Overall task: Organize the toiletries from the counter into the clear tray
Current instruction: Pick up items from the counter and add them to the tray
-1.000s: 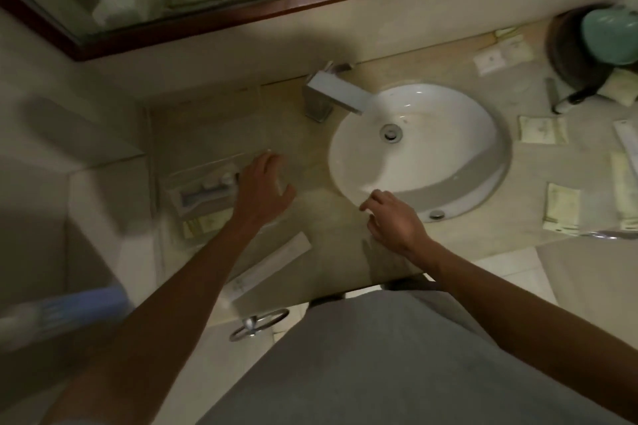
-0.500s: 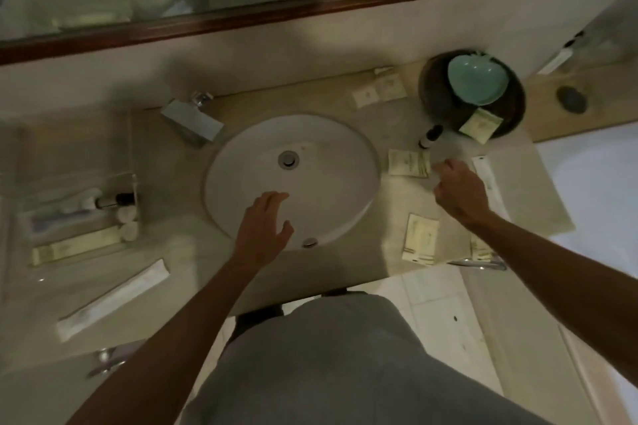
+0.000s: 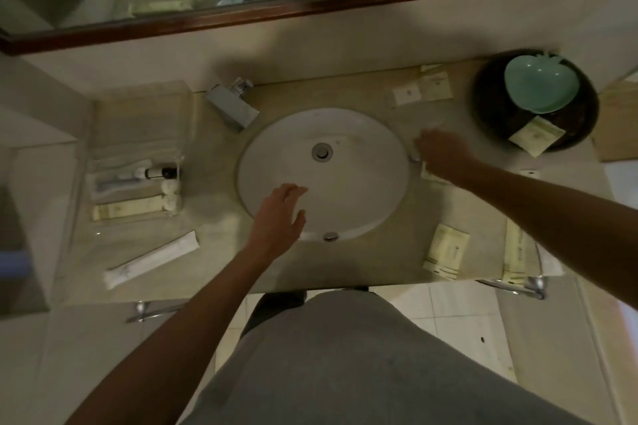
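A beige stone counter (image 3: 214, 228) ran beneath a mirror with a dark wooden frame (image 3: 310, 9), and a round white sink (image 3: 362, 183) with a square chrome faucet (image 3: 232, 108) was set into its middle. The clear tray (image 3: 138, 134) stood at the counter's left end, holding a small dark-capped bottle (image 3: 157, 172), a tube, two round white items and a long cream packet (image 3: 127, 208). A long white wrapped packet (image 3: 152, 259) lay on the counter in front of the tray. The left hand (image 3: 279, 217) hovered over the sink's near edge, fingers spread loosely and holding nothing. The right hand (image 3: 443, 157) was curled down on the counter just right of the sink, a small pale cap showing at its fingertips and a sachet edge beneath it; what it gripped could not be told. Cream sachets (image 3: 446, 254) lay on the right side, and a green dish (image 3: 540, 84) sat in a dark round bowl (image 3: 583, 121) at the far right.
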The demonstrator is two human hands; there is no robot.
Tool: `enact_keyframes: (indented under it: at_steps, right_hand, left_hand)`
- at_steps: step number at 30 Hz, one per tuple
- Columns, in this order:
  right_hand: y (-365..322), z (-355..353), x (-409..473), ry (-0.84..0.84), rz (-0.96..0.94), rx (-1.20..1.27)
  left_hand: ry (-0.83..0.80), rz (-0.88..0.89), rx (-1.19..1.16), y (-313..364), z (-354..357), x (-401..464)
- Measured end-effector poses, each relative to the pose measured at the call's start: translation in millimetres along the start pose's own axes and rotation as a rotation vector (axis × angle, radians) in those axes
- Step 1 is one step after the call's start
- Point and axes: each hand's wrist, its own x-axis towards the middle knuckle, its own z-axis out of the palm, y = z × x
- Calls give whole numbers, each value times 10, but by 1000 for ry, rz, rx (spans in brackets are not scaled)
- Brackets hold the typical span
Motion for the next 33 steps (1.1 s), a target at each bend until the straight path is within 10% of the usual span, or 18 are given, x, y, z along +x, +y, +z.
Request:
enact_keyframes:
  at_steps: [5,14,22,33]
  right_hand:
    - [-1793,-121,-55,98,-297,223]
    - [-3644,-160,171,164,-289,350]
    - [-4256,-145,203,151,-221,291]
    - [-4467,-51,-6,56,-182,283]
  left_hand:
    - [1,18,5,-146,-96,147]
    - [18,-45,72,-1590,-746,-237]
    - [-34,-276,306,-3178,-1382,100]
    - [-125,-169,155,-3384,-1298,434]
